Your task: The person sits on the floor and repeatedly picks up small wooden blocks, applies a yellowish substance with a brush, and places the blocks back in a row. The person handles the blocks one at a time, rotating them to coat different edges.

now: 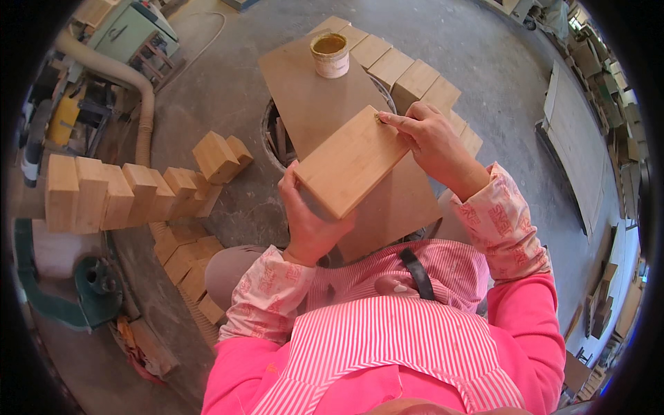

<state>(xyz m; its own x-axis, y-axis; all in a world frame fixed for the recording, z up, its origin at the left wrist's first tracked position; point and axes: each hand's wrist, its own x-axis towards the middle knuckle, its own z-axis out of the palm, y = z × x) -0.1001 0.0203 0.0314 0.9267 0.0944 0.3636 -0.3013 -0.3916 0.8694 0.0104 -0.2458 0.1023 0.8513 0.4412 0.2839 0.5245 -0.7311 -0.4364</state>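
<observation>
My left hand grips a rectangular wooden block by its lower left end, thumb at the edge and the fingers beneath. The block is tilted above a brown board. At the block's upper right corner, a fingertip of my right hand touches a small dab of greenish-brown paste; whether that hand also holds the block's edge cannot be told. An open tub with brownish paste inside and smears on its rim stands on the far part of the board.
The board lies over a round container holding wood scraps. Wooden blocks stand in a curved row beyond it at the right and in another row at the left. A ribbed hose and a green machine are at the left.
</observation>
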